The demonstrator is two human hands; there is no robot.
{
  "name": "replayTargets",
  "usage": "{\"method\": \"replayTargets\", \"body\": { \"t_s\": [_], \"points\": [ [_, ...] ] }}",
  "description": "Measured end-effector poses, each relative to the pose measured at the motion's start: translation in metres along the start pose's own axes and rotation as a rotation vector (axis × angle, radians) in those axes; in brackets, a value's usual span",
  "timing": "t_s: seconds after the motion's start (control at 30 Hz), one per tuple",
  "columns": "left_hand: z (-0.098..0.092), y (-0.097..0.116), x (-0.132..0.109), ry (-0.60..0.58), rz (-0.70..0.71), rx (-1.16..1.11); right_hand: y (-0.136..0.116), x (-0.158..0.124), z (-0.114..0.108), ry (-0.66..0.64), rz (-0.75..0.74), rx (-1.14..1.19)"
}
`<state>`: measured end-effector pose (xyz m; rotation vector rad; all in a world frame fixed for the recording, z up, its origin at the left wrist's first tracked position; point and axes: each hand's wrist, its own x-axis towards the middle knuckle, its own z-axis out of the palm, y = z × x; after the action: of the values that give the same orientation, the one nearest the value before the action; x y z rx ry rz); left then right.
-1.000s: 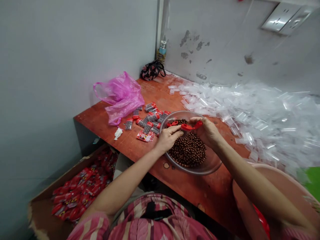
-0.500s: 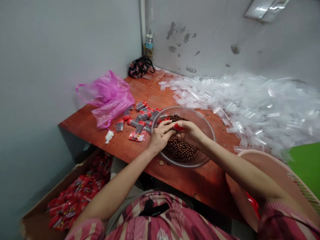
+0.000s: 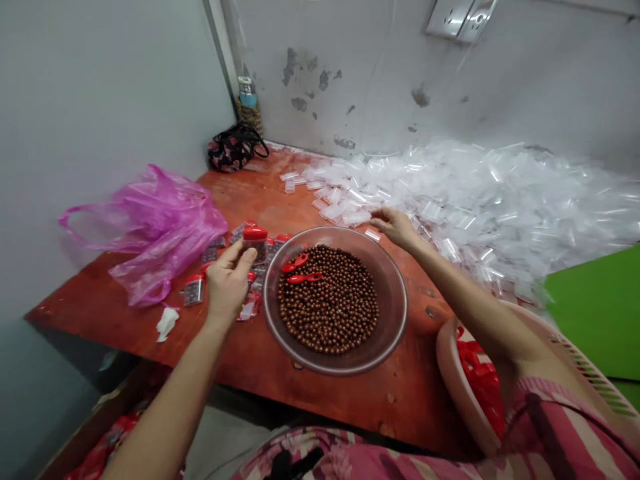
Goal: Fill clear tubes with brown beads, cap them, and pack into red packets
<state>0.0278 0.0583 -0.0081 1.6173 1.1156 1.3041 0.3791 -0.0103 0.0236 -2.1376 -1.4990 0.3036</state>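
While our left hand [image 3: 229, 280] grips a small clear bottle with a red cap [image 3: 255, 243], held upright between thumb and fingers with something dark inside, our right hand [image 3: 395, 227] is out at the edge of a big heap of clear plastic bags [image 3: 450, 200], and honestly we can't tell if those fingertips [image 3: 376, 215] have pinched a bag or are just touching it. Between our hands sits a wide see-through bowl [image 3: 395, 333] on the table, full of shiny brown beads [image 3: 327, 300], with two red plastic scoops [image 3: 300, 270] lying on top of them. The bottle is up just left of the bowl's rim, above a scatter of more red-capped bottles [image 3: 193, 291] on the orange-red wooden table [image 3: 325, 400]. Further left there's a crumpled pink plastic bag [image 3: 150, 233] and a scrap of white tissue [image 3: 167, 324], while a black floral handbag [image 3: 235, 148] and a bottle with a blue label [image 3: 247, 87] sit back in the corner by the wall. Down by our right elbow we've got a pink basket [image 3: 450, 380] holding red packets [image 3: 480, 377]
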Motion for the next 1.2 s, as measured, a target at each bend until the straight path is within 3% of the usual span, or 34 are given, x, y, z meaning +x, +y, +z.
{"method": "replayTargets", "body": {
  "t_s": [0.03,0.1,0.2,0.27,0.4,0.47,0.53,0.57,0.6,0.7,0.8,0.87,1.0,1.1,1.2],
  "points": [
    [-0.004,-0.012,0.010,0.007,-0.006,0.052,0.015,0.011,0.004,-0.057,0.019,-0.228],
    [-0.009,-0.038,0.026,0.005,-0.039,0.177,0.035,0.027,0.017,-0.144,0.040,-0.446],
    [-0.013,-0.065,0.037,-0.010,-0.095,0.353,0.048,0.037,0.035,-0.210,0.066,-0.525],
    [-0.013,-0.071,0.037,-0.004,-0.098,0.431,0.052,0.039,0.039,-0.251,0.069,-0.573],
    [-0.009,-0.051,0.025,0.025,-0.035,0.401,0.054,0.036,0.026,-0.273,0.029,-0.619],
    [-0.005,-0.033,0.015,0.006,0.017,0.310,0.043,0.030,0.012,-0.140,-0.042,-0.571],
    [0.001,-0.012,0.002,-0.035,0.064,0.211,0.022,0.015,-0.001,0.045,-0.176,-0.442],
    [0.005,-0.003,-0.005,-0.065,0.082,0.165,0.008,0.005,-0.005,0.078,-0.266,-0.370],
    [0.008,0.005,-0.012,-0.102,0.099,0.122,-0.006,-0.008,-0.006,0.046,-0.354,-0.316],
    [0.018,0.022,-0.033,-0.216,0.136,0.032,-0.043,-0.048,0.010,-0.275,-0.589,-0.434],
    [0.026,0.025,-0.046,-0.253,0.170,0.003,-0.061,-0.075,0.044,-0.364,-0.736,-0.764],
    [0.029,0.023,-0.049,-0.234,0.181,0.002,-0.069,-0.083,0.067,-0.382,-0.824,-0.855],
    [0.032,0.018,-0.048,-0.201,0.169,0.026,-0.088,-0.087,0.093,-0.497,-0.877,-0.675],
    [0.031,0.019,-0.047,-0.190,0.150,0.003,-0.098,-0.089,0.094,-0.568,-0.717,-0.313],
    [0.029,0.023,-0.049,-0.193,0.137,-0.050,-0.095,-0.093,0.083,-0.566,-0.519,0.212]
  ]
}}
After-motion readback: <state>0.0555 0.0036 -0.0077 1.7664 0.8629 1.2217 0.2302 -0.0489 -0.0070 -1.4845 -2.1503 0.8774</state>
